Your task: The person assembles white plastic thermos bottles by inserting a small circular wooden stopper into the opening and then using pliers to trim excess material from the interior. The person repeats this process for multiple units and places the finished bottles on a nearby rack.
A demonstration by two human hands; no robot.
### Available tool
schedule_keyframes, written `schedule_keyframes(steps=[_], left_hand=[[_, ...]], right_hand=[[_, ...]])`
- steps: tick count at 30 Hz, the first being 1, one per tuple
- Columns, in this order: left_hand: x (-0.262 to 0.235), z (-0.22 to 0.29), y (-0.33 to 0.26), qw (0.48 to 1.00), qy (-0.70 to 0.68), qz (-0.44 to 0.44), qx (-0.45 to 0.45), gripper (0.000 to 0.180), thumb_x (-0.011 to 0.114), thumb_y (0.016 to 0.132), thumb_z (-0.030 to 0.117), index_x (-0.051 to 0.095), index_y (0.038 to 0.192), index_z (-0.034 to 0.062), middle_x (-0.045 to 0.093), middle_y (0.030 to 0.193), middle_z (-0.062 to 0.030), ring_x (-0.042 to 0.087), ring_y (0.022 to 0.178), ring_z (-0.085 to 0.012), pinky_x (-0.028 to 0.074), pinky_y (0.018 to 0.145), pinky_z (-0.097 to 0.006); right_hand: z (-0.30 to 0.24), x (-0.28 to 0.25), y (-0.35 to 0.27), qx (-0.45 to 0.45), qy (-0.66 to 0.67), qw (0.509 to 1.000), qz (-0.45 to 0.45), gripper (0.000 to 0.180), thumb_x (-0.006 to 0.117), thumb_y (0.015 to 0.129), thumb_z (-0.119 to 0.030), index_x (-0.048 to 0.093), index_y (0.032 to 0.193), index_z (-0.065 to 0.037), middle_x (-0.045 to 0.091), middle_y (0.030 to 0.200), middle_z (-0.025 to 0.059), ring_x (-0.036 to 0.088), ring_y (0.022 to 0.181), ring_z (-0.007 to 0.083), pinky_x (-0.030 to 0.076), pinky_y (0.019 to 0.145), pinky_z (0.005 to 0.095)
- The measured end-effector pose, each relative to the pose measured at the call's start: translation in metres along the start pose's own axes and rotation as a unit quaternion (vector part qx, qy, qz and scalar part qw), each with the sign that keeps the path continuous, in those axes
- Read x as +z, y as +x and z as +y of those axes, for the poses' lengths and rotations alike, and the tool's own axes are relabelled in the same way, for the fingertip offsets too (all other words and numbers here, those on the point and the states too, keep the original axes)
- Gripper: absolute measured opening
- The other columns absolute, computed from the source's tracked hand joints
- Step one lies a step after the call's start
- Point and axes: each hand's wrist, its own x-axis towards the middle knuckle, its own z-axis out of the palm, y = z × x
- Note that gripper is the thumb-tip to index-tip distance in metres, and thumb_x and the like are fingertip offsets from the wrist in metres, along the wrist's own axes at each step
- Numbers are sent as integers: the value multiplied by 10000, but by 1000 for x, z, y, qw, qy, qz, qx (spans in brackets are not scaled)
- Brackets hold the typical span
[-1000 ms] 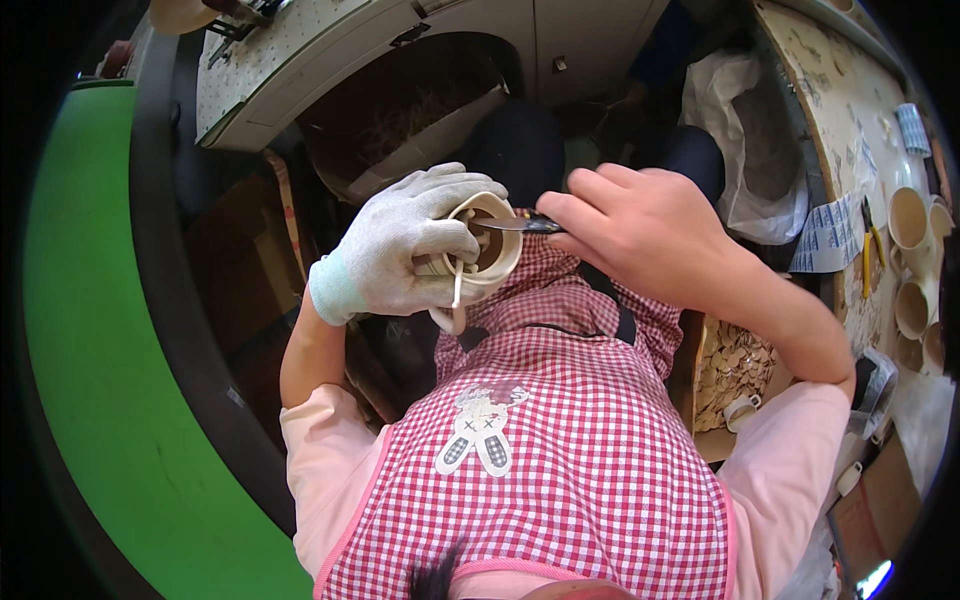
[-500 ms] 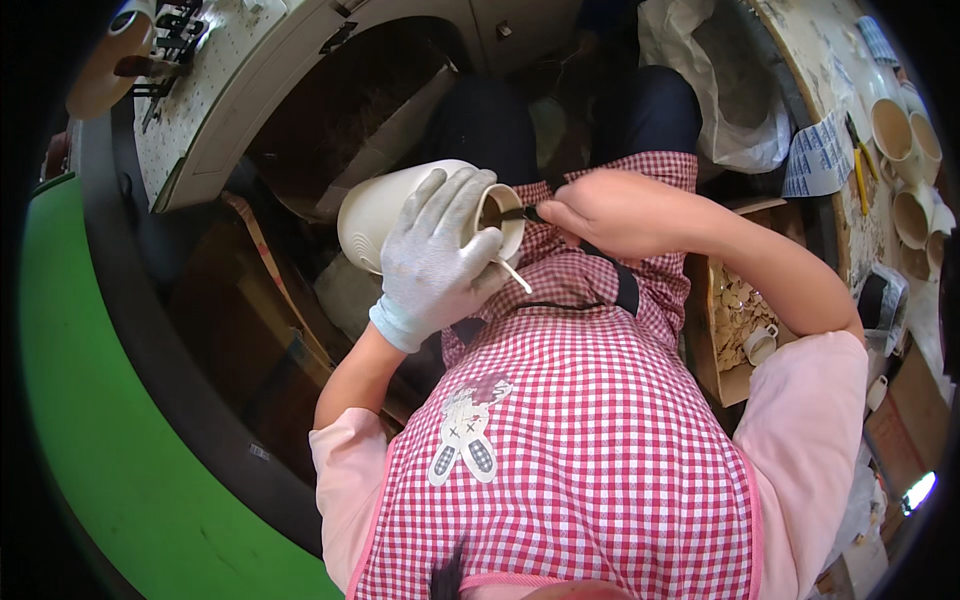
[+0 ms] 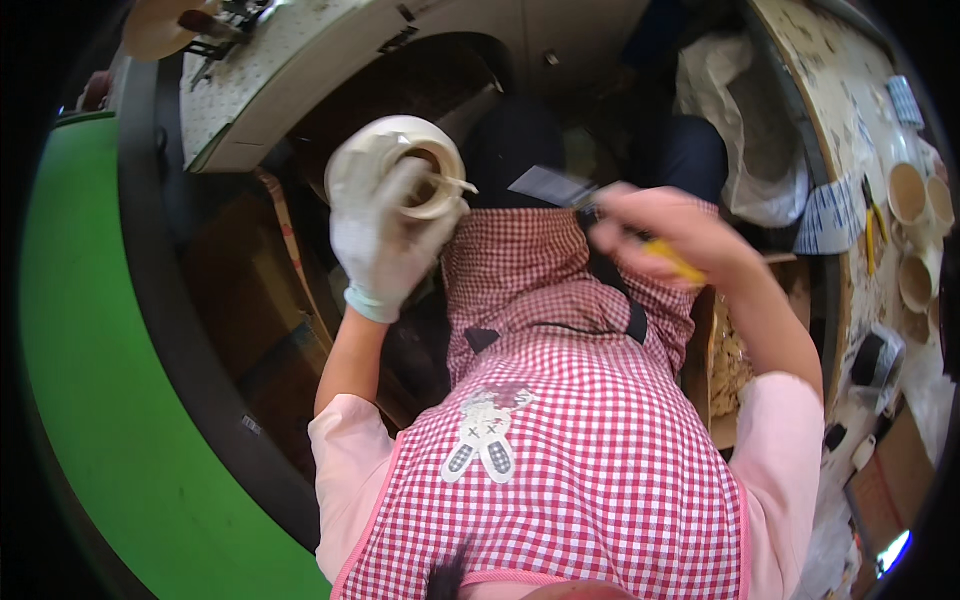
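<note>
My left hand [image 3: 375,230], in a pale glove, grips a cream-coloured ceramic-looking vessel [image 3: 435,137] on my left. Its round mouth faces up toward me, with a thin pale piece sticking out from the rim; gloved fingers reach across the opening. Apart from the vessel, above my lap, my right hand [image 3: 670,225] is bare and blurred by motion. It is closed on a scraper-like tool [image 3: 545,186] with a flat grey blade and a black and yellow handle. The blade points toward the vessel without touching it.
Beside my right leg sits a box [image 3: 728,365] of small pale scraps. The bench at right bears yellow-handled pliers [image 3: 873,235] and several cream cups [image 3: 907,193]. A white plastic bag [image 3: 770,195] hangs near it. A white speckled worktop [image 3: 225,125] stands at far left.
My right hand has drawn the tool out of the vessel's mouth and away to the right. The vessel, in my left hand, has moved slightly left and turned its mouth up toward me.
</note>
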Motion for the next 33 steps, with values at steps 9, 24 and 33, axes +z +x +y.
schedule_keyframes(steps=[9,24,33], left_hand=[[-18,-32,2,991,70,115,4,414,949,693,113,739,1050,107,648,1317,-244,656,1153,-439,543,961,-483],[-26,43,28,922,-252,49,-291,566,684,980,208,507,1446,-60,574,1459,-176,546,1330,-268,400,1152,-405],[-3,51,37,964,-138,61,-220,782,723,929,416,452,1498,-47,541,1473,-225,525,1366,-359,381,1177,-485]], right_hand=[[131,-334,-395,197,-468,329,797,362,506,1001,-229,633,1269,-21,706,1141,276,694,1025,421,544,761,505],[104,-206,-168,-188,-404,712,542,253,587,1013,-234,739,1097,-50,727,1082,144,681,1037,317,528,925,419],[107,-447,2,23,-671,294,681,160,571,927,-103,705,1013,-100,698,1054,165,701,1007,331,590,774,460]])
